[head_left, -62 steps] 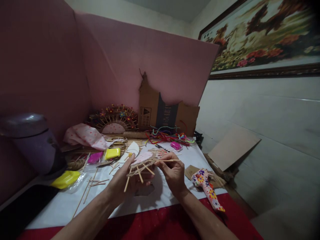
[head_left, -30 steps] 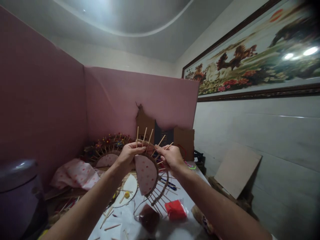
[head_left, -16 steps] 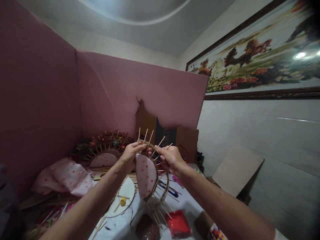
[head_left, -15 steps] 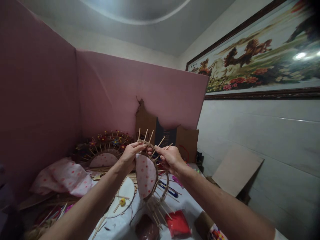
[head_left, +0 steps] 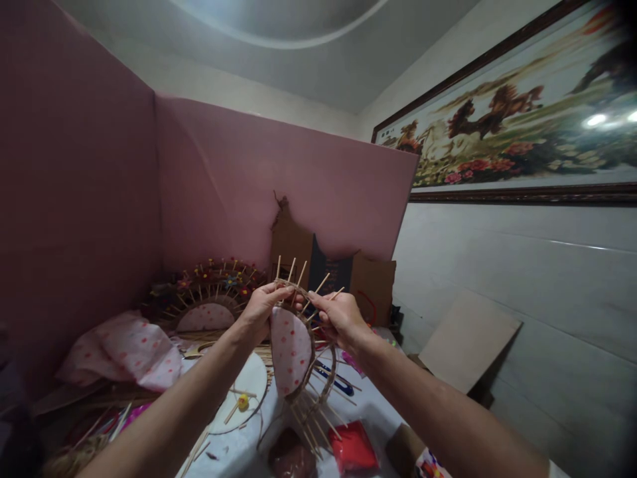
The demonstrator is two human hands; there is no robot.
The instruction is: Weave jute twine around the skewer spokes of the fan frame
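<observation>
I hold up a half-round craft piece [head_left: 291, 350] above the table: a pink dotted fabric panel ringed by a woven brown band with thin wooden sticks fanning out. My left hand [head_left: 262, 309] pinches its top rim from the left, fingers closed. My right hand [head_left: 339, 317] grips the rim and the sticks from the right, fingers closed too. A finished sunburst piece [head_left: 209, 299] with coloured beads leans against the pink board behind.
On the white table [head_left: 239, 448] lie a red packet [head_left: 353, 448], a dark brown packet [head_left: 291, 458], a white half-disc [head_left: 246, 388] with a yellow bead, dotted pink cloth [head_left: 124, 348] and loose sticks. Cardboard boxes [head_left: 323, 265] stand at the back. A board [head_left: 470, 338] leans on the right wall.
Two seconds ago the piece lay low over the table; both hands have lifted it upright to eye level. Over the last half second it has barely moved.
</observation>
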